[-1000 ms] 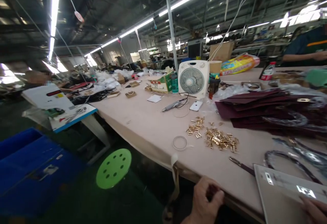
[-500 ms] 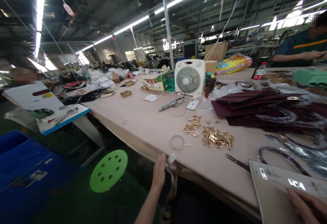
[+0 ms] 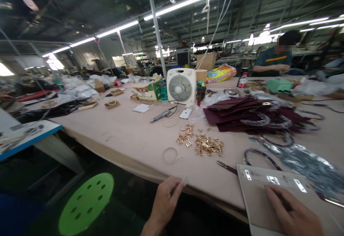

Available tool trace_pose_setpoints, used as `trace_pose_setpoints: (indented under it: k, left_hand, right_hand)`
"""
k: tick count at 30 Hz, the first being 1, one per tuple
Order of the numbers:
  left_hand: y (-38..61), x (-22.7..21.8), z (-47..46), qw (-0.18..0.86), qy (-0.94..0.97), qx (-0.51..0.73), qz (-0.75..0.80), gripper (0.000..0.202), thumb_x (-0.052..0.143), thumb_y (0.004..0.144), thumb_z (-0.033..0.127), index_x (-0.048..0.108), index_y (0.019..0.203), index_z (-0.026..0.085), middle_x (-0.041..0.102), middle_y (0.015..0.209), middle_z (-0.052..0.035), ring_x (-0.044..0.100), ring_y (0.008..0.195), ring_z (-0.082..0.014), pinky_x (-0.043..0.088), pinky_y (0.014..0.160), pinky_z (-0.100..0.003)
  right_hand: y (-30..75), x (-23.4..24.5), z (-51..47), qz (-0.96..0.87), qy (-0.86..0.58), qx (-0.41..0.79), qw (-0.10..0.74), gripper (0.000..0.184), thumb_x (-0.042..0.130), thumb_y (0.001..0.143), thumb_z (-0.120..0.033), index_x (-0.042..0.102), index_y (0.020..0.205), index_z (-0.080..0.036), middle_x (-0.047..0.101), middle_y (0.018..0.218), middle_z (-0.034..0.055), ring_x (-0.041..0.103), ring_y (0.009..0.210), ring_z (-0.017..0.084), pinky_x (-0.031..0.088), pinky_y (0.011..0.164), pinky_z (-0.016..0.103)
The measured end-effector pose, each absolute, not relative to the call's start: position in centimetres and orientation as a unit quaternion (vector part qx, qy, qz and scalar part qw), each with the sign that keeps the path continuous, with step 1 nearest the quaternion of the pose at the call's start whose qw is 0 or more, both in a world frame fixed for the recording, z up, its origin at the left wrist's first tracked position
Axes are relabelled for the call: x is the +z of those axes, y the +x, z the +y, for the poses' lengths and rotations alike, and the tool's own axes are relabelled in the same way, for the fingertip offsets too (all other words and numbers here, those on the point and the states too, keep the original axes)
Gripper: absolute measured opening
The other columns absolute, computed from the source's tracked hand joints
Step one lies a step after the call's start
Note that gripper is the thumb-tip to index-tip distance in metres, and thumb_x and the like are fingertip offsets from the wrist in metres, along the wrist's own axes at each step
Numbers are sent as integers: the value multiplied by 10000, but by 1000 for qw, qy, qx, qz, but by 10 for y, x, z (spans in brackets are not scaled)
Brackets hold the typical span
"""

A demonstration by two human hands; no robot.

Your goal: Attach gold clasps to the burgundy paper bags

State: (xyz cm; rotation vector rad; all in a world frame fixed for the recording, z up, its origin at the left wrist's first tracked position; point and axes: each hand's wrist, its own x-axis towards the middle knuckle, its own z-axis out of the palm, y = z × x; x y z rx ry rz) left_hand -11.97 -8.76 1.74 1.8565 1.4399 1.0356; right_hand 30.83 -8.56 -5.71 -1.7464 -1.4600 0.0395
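Observation:
My left hand (image 3: pixel 166 201) is at the table's front edge, thumb and forefinger pinching a small whitish translucent strip (image 3: pixel 185 180). To the right, my right hand (image 3: pixel 292 211) rests on a beige flat panel (image 3: pixel 256 196) with shiny metal fittings (image 3: pixel 273 180) near its upper side. Its fingertips are drawn together just below the middle fitting; whatever is between them, if anything, cannot be made out. Left of the panel, a dark strap with a metal end (image 3: pixel 225 165) sticks out. A ring of pale tape or cord (image 3: pixel 170 155) lies beyond my left hand, beside gold-coloured metal pieces (image 3: pixel 209 145).
A box fan (image 3: pixel 180 87), a phone (image 3: pixel 185 113) and a grey corded tool (image 3: pixel 160 116) stand or lie farther back. Maroon pieces (image 3: pixel 236 116) with wrapped handles are piled at right. A green stool (image 3: pixel 87 203) stands at lower left. A co-worker (image 3: pixel 276 58) sits across.
The view has swung to the right, so things sit farther left. My left hand has turned inward, with the strip pinched in its fingers. My right hand stays on the panel.

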Motion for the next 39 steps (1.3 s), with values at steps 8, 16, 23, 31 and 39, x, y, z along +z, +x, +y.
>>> trace_pose_setpoints:
  k: [8, 16, 23, 31, 39]
  left_hand:
    - [-19, 43, -59, 430, 753, 299, 398, 282, 532, 1036, 372, 728, 904, 219, 699, 870, -25, 631, 833, -181, 446, 780, -271]
    - [58, 45, -33, 424, 815, 244, 311, 263, 541, 996, 310, 739, 851, 216, 733, 864, -20, 633, 823, -191, 441, 753, -259]
    - [82, 32, -18, 387, 840, 256, 281, 264, 538, 971, 246, 744, 808, 216, 727, 798, -12, 623, 765, -178, 412, 730, -256]
    - [83, 20, -10, 407, 831, 254, 281, 277, 535, 983, 264, 805, 929, 226, 784, 897, -32, 675, 851, -196, 461, 801, -265]
    - [80, 15, -7, 423, 823, 245, 290, 297, 518, 1000, 297, 807, 1002, 228, 791, 946, -48, 687, 884, -214, 484, 807, -288]
  right_hand:
    - [282, -14, -92, -576, -669, 120, 454, 355, 558, 979, -521, 756, 993, -226, 786, 975, 64, 729, 886, 251, 561, 821, 333]
    - [284, 5, -98, -548, -590, 271, 528, 324, 651, 973, -469, 747, 1138, -207, 761, 940, 68, 713, 822, 220, 585, 750, 311]
    - [280, 15, -89, -648, -526, 281, 473, 157, 687, 971, -342, 774, 1053, -240, 768, 1046, 73, 719, 990, 235, 575, 900, 353]
    - [278, 8, -86, -674, -535, 230, 455, 126, 651, 993, -279, 756, 1045, -231, 764, 1009, 69, 716, 951, 221, 573, 872, 339]
    - [276, 2, -83, -698, -536, 196, 433, 124, 617, 1009, -247, 725, 1070, -245, 742, 1001, 60, 697, 951, 216, 565, 855, 333]
